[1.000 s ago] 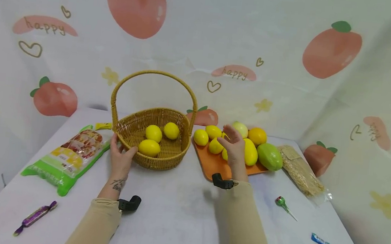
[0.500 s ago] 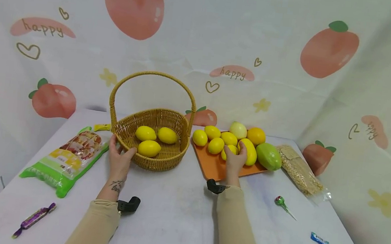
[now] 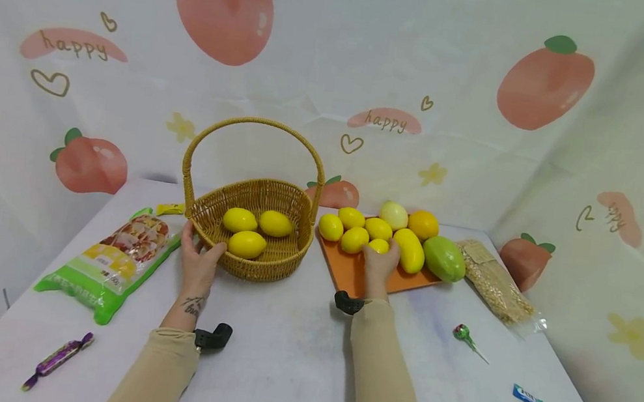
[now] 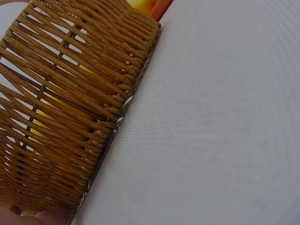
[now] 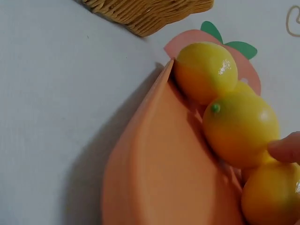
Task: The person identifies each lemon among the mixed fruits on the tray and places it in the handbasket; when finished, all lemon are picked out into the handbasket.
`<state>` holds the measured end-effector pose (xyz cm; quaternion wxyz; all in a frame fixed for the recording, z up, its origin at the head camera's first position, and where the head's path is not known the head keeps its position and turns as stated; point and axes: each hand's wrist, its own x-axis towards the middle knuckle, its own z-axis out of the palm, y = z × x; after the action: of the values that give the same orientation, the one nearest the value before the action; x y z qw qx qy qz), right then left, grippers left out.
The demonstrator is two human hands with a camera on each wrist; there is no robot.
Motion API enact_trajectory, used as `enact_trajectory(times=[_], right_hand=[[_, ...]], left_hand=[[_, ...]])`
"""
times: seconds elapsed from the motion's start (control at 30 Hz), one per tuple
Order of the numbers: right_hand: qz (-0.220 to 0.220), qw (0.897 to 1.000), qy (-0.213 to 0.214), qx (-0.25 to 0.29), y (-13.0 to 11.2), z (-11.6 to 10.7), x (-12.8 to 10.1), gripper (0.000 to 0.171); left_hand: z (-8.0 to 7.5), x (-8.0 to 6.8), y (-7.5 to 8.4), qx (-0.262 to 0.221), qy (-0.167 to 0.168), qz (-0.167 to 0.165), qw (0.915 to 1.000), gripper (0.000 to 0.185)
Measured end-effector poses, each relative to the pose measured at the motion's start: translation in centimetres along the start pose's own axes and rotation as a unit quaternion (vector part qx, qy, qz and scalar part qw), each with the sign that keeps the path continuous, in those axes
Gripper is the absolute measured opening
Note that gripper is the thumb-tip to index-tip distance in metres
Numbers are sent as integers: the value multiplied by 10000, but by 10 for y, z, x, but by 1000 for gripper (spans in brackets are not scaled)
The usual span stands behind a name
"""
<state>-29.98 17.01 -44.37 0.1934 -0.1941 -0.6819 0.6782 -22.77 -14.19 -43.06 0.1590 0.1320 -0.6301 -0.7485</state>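
Fingers of the right hand [image 3: 378,267] curl around a small yellow lemon [image 3: 379,245] on the flat orange tray [image 3: 350,273]; the left hand [image 3: 198,260] grips the woven wicker basket [image 3: 249,219]. Crowded neighbouring lemons might roll off if nudged.

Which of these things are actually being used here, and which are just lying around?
In use: left hand gripping the basket; three lemons inside; right hand on a tray lemon; orange tray.

Lying about: snack bag, purple candy, lollipop, blue candy, noodle packet.
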Motion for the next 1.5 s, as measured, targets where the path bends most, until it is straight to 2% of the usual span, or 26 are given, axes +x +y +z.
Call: enact_trajectory(times=[0.1, 0.13, 0.23, 0.37, 0.4, 0.53, 0.67, 0.77, 0.9, 1.03, 1.13, 1.3, 1.5], right_hand=[[126, 9983, -416, 394, 3, -1, 1, 59], [134, 9984, -435, 338, 4, -3, 1, 60], [-8, 9999, -133, 100, 3, -8, 1, 66], [-81, 9998, 107, -178, -5, -18, -2, 71], [-107, 9997, 47, -201, -8, -21, -3, 72], [-302, 9983, -311, -400, -24, -30, -7, 72], [-497, 9923, -989, -556, -38, -34, -11, 65], [-512, 9853, -1574, -435, -46, -32, -18, 62], [-454, 9685, -2445, 84, -54, -22, -29, 59], [-594, 9420, -3259, 530, -61, -2, -44, 57], [-798, 9207, -3768, 632, -67, 19, -54, 58], [-996, 8924, -4376, 465, -74, 61, -64, 57], [-815, 8727, -4813, -12, -77, 101, -68, 57]], left_hand=[[0, 0, 0, 14, -5, 13, 10000, 83], [0, 0, -1, 16, 3, 16, 10000, 83], [0, 1, -1, 7, 21, 46, 10000, 83], [0, 1, -1, -7, 40, 39, 10000, 83], [0, 1, -1, -10, 42, 33, 10000, 83], [0, 2, -2, 2, 47, 40, 10000, 83], [0, 2, -2, 37, 38, 57, 10000, 83], [0, 2, -1, 29, 19, 82, 10000, 83], [0, 2, -2, 30, 14, 62, 10000, 84], [0, 2, -2, 26, 23, 25, 10000, 84], [0, 2, -2, 15, 20, 34, 10000, 84], [0, 2, -1, 20, 28, 32, 10000, 84], [0, 2, 0, 19, -6, -75, 10000, 85]])
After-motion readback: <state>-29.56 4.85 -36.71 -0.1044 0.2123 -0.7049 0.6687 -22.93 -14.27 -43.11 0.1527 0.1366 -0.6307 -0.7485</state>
